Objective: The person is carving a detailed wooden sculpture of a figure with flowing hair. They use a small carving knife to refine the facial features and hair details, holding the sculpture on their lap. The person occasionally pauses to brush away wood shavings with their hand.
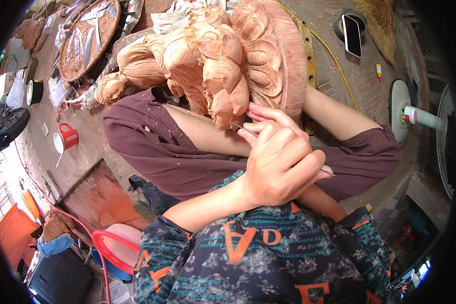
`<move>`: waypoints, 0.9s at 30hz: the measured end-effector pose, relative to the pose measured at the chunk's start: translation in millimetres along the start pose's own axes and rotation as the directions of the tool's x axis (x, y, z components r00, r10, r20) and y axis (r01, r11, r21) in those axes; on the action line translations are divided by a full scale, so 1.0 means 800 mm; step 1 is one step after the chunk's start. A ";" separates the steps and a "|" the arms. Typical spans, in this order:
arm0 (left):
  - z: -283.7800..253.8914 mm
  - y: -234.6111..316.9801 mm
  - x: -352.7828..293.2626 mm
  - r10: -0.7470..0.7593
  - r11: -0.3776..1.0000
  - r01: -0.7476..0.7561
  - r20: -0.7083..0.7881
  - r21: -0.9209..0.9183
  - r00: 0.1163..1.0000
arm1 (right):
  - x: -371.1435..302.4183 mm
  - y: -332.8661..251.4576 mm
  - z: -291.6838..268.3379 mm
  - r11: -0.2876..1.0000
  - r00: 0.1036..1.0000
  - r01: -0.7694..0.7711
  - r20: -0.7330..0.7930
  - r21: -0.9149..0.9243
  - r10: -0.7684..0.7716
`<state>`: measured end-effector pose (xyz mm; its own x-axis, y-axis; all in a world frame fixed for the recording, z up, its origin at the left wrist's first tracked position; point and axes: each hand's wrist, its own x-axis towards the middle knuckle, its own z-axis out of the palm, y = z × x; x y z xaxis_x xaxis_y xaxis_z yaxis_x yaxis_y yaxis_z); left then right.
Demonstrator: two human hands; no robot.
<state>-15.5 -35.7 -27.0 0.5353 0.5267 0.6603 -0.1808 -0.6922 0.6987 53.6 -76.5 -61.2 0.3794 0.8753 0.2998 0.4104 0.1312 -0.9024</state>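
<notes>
A large carved wooden sculpture (pixel 223 76) with rounded, petal-like forms and a thick flat base (pixel 291 55) lies on its side across my crossed legs. My left hand (pixel 283 159) is closed, knuckles up, around a slim carving chisel (pixel 236 125). The chisel's thin metal tip meets the lower end of the carving; most of its shaft is hidden in my hands. My right hand (pixel 274 115) is largely covered by the left. Its visible fingers lie close to the wood beside the tip, and it appears closed round the same tool.
A round tray of chisels (pixel 88 40) lies at the far left. A red mug (pixel 66 138) and a black tape roll (pixel 34 92) are on the left floor. At the right are a phone (pixel 351 35), a yellow level (pixel 308 50), a yellow cable (pixel 334 58) and a fan (pixel 443 142).
</notes>
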 end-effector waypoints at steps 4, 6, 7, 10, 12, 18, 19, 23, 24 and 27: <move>0.003 -0.001 0.012 -0.012 0.998 0.014 0.033 -0.054 0.999 | 0.002 -0.004 -0.001 1.000 1.000 -0.008 -0.005 -0.008 0.008; 0.002 -0.002 0.012 0.010 0.998 -0.007 0.045 -0.059 0.999 | 0.002 -0.004 0.000 1.000 1.000 -0.009 0.002 -0.001 0.009; 0.000 -0.002 0.011 0.029 0.998 -0.025 0.053 -0.061 0.998 | 0.002 -0.005 0.001 1.000 1.000 -0.010 0.005 -0.007 0.011; -0.002 0.002 0.008 0.017 0.999 -0.015 0.052 -0.040 0.998 | 0.001 -0.007 0.003 1.000 1.000 -0.011 0.008 -0.009 0.012; -0.002 0.003 0.006 -0.022 1.000 0.022 0.042 -0.003 0.999 | 0.002 -0.005 0.003 1.000 1.000 -0.012 0.016 -0.003 0.012; 0.001 0.001 0.007 -0.030 0.999 0.031 0.055 -0.009 0.998 | 0.000 -0.005 0.000 1.000 1.000 -0.018 0.024 -0.001 0.018; -0.002 0.001 0.008 -0.022 0.999 0.024 0.073 -0.028 0.997 | -0.001 -0.004 0.001 1.000 1.000 -0.018 0.022 0.000 0.018; -0.007 0.004 0.006 -0.012 0.999 0.016 0.113 -0.034 0.993 | -0.004 -0.008 0.002 1.000 1.000 -0.018 0.018 -0.021 0.019; -0.004 0.003 0.004 -0.021 0.999 0.023 0.077 -0.027 0.997 | -0.004 -0.007 0.003 1.000 1.000 -0.020 0.018 -0.023 0.020; 0.000 0.002 0.004 -0.033 0.999 0.034 0.034 -0.018 0.999 | -0.005 -0.007 0.002 1.000 1.000 -0.017 0.018 -0.016 0.017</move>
<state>-14.5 -35.2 -23.6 0.5688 0.5324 0.6269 -0.1769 -0.6652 0.7254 48.5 -80.0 -57.5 0.3710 0.8858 0.2788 0.4171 0.1093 -0.9023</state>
